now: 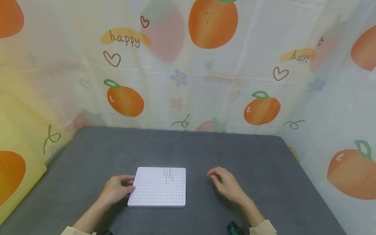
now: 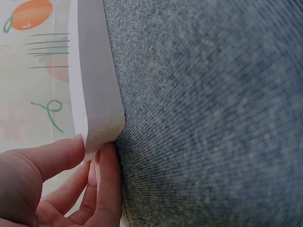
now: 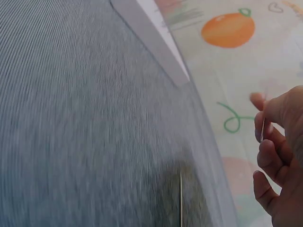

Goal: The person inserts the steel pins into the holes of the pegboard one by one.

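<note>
A white pegboard point(image 1: 156, 192) with rows of small holes lies on the table. Several thin needles point(image 1: 169, 173) stand upright in its far right part. My left hand point(image 1: 116, 189) grips the board's left edge; the left wrist view has the thumb point(image 2: 61, 158) on the near corner and curled fingers against the side. To the right of the board, apart from it, is my right hand point(image 1: 226, 182). Between its thumb and fingers it pinches a thin needle point(image 3: 263, 128), visible in the right wrist view. Another needle point(image 3: 181, 201) lies on the table below that hand.
The dark grey table point(image 1: 117, 147) reaches back to a fruit-print curtain point(image 1: 205, 91). A black and green object point(image 1: 236, 229) is by the right wrist. Both forearms wear pale sleeves point(image 1: 264, 227).
</note>
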`<act>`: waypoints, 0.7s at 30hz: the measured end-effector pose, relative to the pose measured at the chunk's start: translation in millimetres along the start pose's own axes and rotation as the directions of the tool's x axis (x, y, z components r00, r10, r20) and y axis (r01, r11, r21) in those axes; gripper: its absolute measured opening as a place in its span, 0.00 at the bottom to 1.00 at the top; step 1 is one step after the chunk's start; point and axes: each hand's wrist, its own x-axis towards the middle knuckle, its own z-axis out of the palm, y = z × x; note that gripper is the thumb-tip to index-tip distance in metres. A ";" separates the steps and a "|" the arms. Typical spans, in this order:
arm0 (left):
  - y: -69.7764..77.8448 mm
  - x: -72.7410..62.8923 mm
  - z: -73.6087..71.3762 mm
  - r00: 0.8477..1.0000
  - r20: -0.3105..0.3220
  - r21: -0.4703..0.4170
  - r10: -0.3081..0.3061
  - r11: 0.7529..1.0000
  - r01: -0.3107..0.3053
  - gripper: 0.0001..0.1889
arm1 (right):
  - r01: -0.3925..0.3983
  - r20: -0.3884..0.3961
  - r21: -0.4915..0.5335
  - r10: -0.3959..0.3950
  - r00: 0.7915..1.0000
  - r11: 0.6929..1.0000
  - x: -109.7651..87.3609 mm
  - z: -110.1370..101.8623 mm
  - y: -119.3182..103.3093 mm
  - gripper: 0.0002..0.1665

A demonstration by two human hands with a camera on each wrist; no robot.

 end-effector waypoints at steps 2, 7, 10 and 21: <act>-0.1 0.1 0.1 1.000 -0.001 -0.004 0.003 1.000 -0.003 0.21 | 0.002 -0.018 0.015 -0.002 1.000 1.000 2.6 2.7 -3.6 0.08; 0.1 0.0 -0.1 1.000 -0.001 -0.001 0.003 1.000 -0.003 0.21 | -0.014 -0.078 0.043 0.017 0.997 0.999 9.5 11.6 -13.1 0.09; 0.9 -0.5 -0.5 1.000 -0.001 0.003 -0.001 1.000 0.001 0.21 | -0.027 -0.121 0.037 0.032 0.992 0.999 13.0 18.1 -19.0 0.11; 2.1 -1.2 -1.3 1.000 0.007 0.004 -0.012 1.000 0.012 0.21 | -0.039 -0.180 0.038 0.046 0.983 0.998 21.1 37.9 -38.7 0.09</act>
